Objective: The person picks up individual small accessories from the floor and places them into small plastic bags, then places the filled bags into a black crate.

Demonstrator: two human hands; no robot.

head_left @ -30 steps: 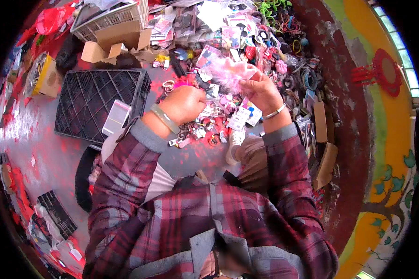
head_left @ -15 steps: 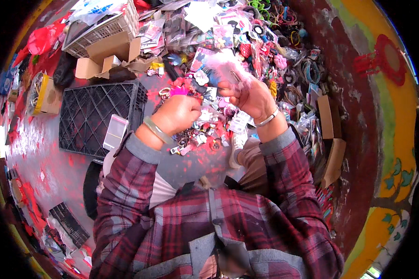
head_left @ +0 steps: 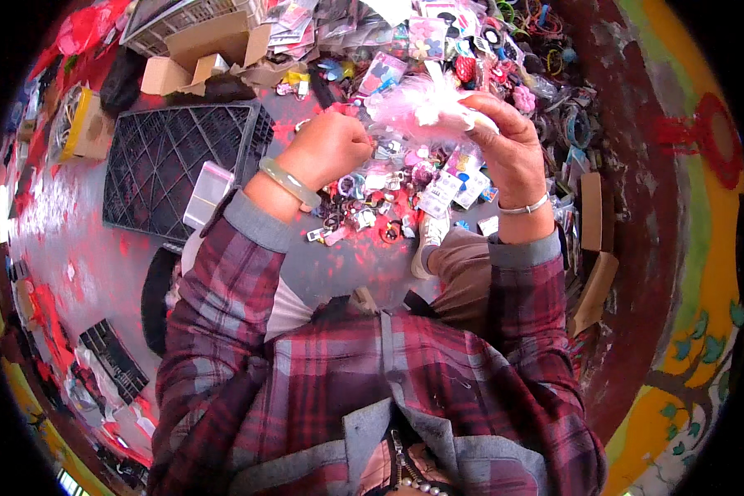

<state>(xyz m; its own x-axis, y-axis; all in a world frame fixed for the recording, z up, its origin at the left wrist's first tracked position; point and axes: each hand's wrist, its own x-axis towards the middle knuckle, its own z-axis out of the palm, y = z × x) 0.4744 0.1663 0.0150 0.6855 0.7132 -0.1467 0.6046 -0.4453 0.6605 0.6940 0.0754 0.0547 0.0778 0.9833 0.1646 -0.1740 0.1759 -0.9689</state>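
Observation:
A pale pink fluffy hair ornament [head_left: 426, 107] with a white middle is pinched between the thumb and fingers of my right hand [head_left: 511, 153], above the pile. Closed in a fist, my left hand [head_left: 329, 147] hovers to the left of it; whatever its fingers hold, if anything, is hidden. Beneath and between the hands lie small hair trinkets [head_left: 360, 217], white tagged cards [head_left: 440, 193] and a purple scrunchie-like piece [head_left: 422, 172]. Neither hand touches these loose items.
A black plastic crate [head_left: 178, 169] with a clear flat box [head_left: 209, 194] stands at the left. Behind it are an open cardboard box [head_left: 169, 76] and a pale basket [head_left: 182, 25]. Packaged accessories [head_left: 438, 33] heap up ahead; a cardboard flap [head_left: 595, 211] stands right.
My right hand has moved right and turned, bringing the fluffy ornament's white middle into view. My left hand has shifted slightly right and forward, still closed. The head view has tilted.

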